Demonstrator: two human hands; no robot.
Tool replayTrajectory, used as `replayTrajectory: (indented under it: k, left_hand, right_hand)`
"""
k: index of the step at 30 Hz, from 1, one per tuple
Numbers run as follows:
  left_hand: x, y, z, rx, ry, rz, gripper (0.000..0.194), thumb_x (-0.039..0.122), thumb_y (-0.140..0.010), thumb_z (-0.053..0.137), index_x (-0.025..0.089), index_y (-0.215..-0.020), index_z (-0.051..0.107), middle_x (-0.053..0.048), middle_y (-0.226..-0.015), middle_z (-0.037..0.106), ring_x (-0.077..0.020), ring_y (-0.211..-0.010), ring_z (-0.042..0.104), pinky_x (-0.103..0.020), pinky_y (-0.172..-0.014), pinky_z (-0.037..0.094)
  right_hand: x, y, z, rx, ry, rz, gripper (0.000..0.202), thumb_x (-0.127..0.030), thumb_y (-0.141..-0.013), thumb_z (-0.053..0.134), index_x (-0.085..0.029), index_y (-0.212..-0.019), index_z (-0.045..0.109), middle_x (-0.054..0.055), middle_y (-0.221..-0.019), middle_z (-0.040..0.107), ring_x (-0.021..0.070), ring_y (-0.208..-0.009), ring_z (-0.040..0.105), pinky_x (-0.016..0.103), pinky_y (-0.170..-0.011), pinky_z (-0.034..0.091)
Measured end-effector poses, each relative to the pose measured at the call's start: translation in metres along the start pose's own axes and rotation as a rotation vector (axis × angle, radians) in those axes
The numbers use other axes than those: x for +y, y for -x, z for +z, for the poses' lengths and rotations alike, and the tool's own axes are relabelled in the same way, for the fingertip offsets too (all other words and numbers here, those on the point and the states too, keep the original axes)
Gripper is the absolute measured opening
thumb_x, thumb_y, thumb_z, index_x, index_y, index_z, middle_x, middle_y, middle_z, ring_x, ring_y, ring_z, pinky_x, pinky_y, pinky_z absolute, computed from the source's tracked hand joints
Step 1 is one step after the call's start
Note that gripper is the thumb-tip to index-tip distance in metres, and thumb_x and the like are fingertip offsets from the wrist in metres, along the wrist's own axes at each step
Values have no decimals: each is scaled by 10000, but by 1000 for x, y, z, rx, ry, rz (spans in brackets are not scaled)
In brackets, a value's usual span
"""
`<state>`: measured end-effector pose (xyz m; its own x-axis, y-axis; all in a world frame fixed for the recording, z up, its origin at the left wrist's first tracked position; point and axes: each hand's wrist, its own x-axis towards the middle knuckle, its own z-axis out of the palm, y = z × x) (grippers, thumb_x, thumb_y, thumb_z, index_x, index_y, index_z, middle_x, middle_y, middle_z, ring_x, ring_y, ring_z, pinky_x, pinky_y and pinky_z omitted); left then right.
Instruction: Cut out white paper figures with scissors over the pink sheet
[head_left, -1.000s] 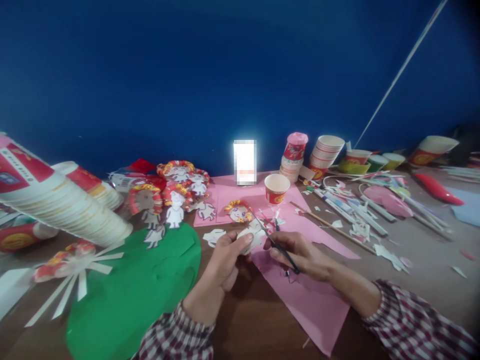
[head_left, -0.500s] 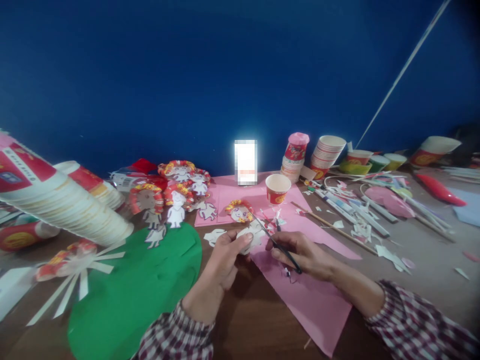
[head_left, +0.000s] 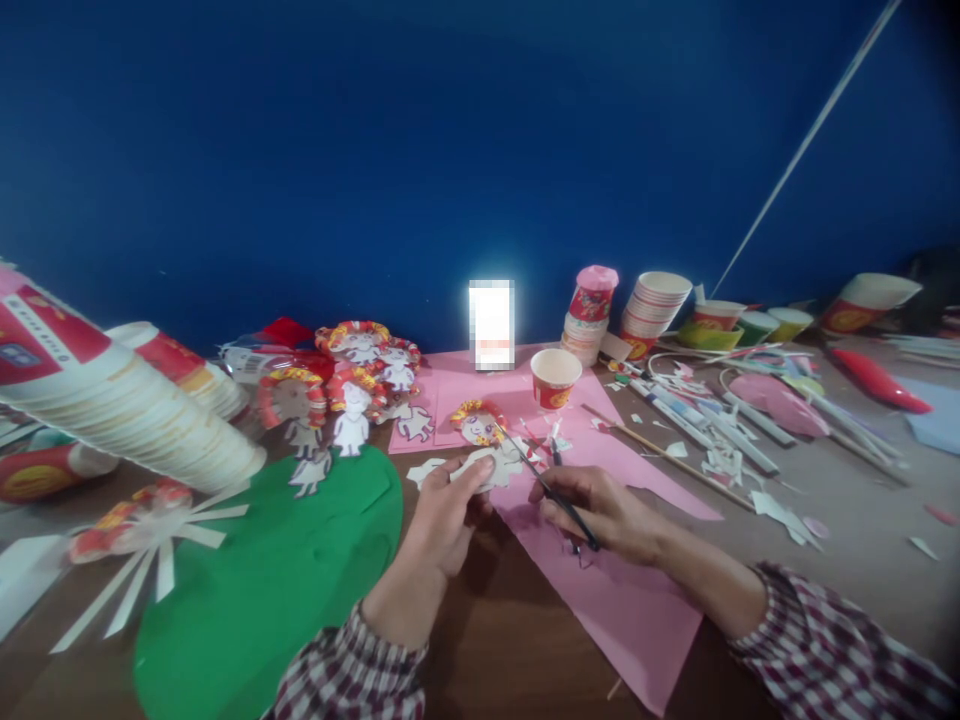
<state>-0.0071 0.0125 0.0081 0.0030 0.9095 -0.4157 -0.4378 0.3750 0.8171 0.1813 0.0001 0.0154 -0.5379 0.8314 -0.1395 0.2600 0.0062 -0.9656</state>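
My left hand (head_left: 448,505) pinches a white paper cutout (head_left: 491,470) between thumb and fingers, low over the table. My right hand (head_left: 596,510) grips slim scissors (head_left: 564,505) with dark handles. Their thin metal blades point away to the left, by the cutout's right edge; whether they touch the paper I cannot tell. Just beyond lies a round paper face with a red and yellow rim (head_left: 478,424). Another white paper piece (head_left: 426,473) lies left of my left hand. Pink paper (head_left: 622,610) spreads under my right hand.
A green paper sheet (head_left: 277,580) and leaning stacked paper cups (head_left: 157,400) are at left, near several decorated paper figures (head_left: 351,425). A single cup (head_left: 556,378) stands ahead. Cup stacks (head_left: 656,305), markers (head_left: 679,410), a thin stick (head_left: 682,463) and paper scraps (head_left: 780,515) lie right.
The white cutout has tilted flatter and shifted slightly in my left hand. The scissors' tip has moved a little to the left. Other things have stayed put.
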Motion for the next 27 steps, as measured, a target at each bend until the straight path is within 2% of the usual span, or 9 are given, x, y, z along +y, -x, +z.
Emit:
replayTrajectory:
  k: [8,20,27]
  left_hand:
    - [-5,0,1,-66,-14,29,244,286,-605,747,126,-694,586,51,-497,512,-41,-419,430,-171,-424,346]
    - [-10,-1,0,-91,-18,37,223,291,-639,724,124,-681,581,47,-484,505,-42,-416,430,-167,-430,355]
    - [-7,0,0,-74,-24,39,245,302,-609,744,124,-675,589,41,-488,512,-49,-419,436,-176,-422,357]
  right_hand:
    - [9,-1,8,36,-123,-10,330,-468,-849,507,-142,-897,526,-31,-611,454,68,-496,434,167,-427,346]
    - [8,0,8,81,-109,-30,312,-451,-824,556,-145,-884,542,-33,-633,449,69,-520,421,175,-446,337]
    - [5,0,5,43,-86,-26,299,-445,-834,540,-148,-821,518,-39,-600,437,72,-503,426,180,-434,331]
